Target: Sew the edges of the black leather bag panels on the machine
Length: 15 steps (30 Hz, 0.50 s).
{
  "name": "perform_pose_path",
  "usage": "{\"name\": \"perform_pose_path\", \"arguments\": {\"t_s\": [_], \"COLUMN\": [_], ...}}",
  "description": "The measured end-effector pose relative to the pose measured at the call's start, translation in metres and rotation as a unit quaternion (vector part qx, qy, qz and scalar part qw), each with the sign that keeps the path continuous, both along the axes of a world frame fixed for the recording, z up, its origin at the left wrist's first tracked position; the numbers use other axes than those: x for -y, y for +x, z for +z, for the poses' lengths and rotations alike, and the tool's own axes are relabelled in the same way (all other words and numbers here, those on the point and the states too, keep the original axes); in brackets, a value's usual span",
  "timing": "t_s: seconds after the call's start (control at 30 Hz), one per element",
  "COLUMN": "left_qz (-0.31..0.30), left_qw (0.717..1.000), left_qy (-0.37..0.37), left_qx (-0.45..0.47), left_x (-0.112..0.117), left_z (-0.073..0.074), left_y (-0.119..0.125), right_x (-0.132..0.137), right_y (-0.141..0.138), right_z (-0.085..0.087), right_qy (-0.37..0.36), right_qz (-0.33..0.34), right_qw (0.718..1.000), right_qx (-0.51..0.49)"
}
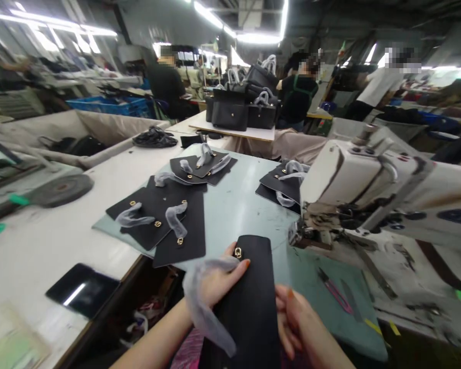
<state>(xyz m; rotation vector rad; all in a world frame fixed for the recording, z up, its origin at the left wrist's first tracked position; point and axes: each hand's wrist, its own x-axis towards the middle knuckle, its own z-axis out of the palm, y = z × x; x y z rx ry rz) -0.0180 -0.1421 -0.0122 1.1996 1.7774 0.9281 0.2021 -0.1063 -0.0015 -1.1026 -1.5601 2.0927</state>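
Note:
A black leather bag panel (257,307) stands tilted toward me, with a gold-coloured ring fitting (237,252) near its top. My left hand (218,279) is closed on its left edge, thumb across the front and fingers behind. A bag handle wrapped in whitish film (203,302) loops from the fitting over my left wrist. Beside the panel's right edge is my right hand (295,318), its fingers loosely bent and the thumb apart from the panel; nothing shows in its grasp. Whether its fingertips touch the edge is hard to make out.
Similar black panels with wrapped handles lie in piles (179,220) on the green tabletop (234,200). At right stands a sewing machine (338,189), with pink-handled thread snips (336,291) before it. A phone-like black slab (81,290) lies at left. Finished bags (230,110) and several people are beyond.

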Motion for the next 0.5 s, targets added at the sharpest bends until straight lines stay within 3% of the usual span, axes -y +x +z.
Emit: {"name": "perform_pose_path", "arguments": {"t_s": [0.07, 0.13, 0.2, 0.27, 0.33, 0.37, 0.43, 0.5], "left_qz": [0.016, 0.058, 0.139, 0.262, 0.352, 0.365, 0.335, 0.294], "left_qw": [0.998, 0.989, 0.965, 0.927, 0.903, 0.904, 0.923, 0.935], "left_qy": [0.051, 0.132, 0.209, 0.252, 0.239, 0.223, 0.189, 0.180], "left_qx": [-0.014, -0.041, -0.079, -0.091, -0.054, -0.026, 0.033, 0.079], "left_x": [0.005, 0.009, 0.013, 0.016, 0.014, 0.011, 0.002, -0.009], "left_z": [0.000, -0.002, -0.007, -0.010, -0.013, -0.014, -0.015, -0.015], "left_y": [-0.014, -0.034, -0.063, -0.097, -0.129, -0.142, -0.158, -0.159], "right_x": [0.008, 0.000, -0.024, -0.058, -0.088, -0.098, -0.103, -0.088], "right_y": [-0.018, -0.037, -0.054, -0.069, -0.083, -0.089, -0.097, -0.097], "right_z": [0.002, 0.006, 0.011, 0.017, 0.021, 0.021, 0.016, 0.004], "right_qy": [-0.058, -0.059, -0.033, 0.019, 0.062, 0.063, 0.061, 0.046], "right_qz": [0.071, 0.089, 0.076, 0.005, -0.148, -0.211, -0.288, -0.279], "right_qw": [0.996, 0.994, 0.997, 0.999, 0.983, 0.966, 0.933, 0.935], "right_qx": [-0.002, 0.001, -0.005, -0.028, -0.089, -0.135, -0.208, -0.215]}}
